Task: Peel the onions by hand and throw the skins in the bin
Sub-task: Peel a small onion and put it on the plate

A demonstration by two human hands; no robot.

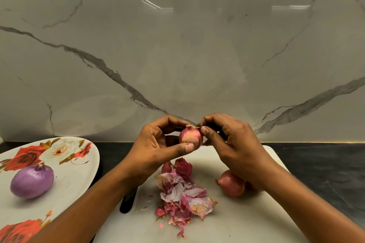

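White oval plate [79, 165], printed with red and white roses, at the far left on the tabletop [320, 163], which is black. One peeled purple onion [32, 181] lies on it, apart from the rim.

Dark, rounded handle-like object [128, 202], just beside the left edge of the cutting board and partly hidden by the left forearm; what it is cannot be told.

White cutting board [243, 221], centre, under both forearms.

Left hand [156, 144], raised above the board: thumb pressed against the lower front of the small red onion [190, 137], fingers curled round its back.

Heap of pink and red onion skins [182, 193], loose on the board below the hands. A small dark-red onion [166, 167] shows behind the heap, touching it and largely covered.

Right hand [233, 144], thumb and forefinger pinching the dry papery tip at the top of the small red onion; remaining fingers curled.

Unpeeled red onion [231, 183], on the board right of the heap, its far side blocked by the right wrist. Something reddish sits behind it; too hidden to tell.

Grey-veined marble wall [177, 49] rises behind the tabletop.
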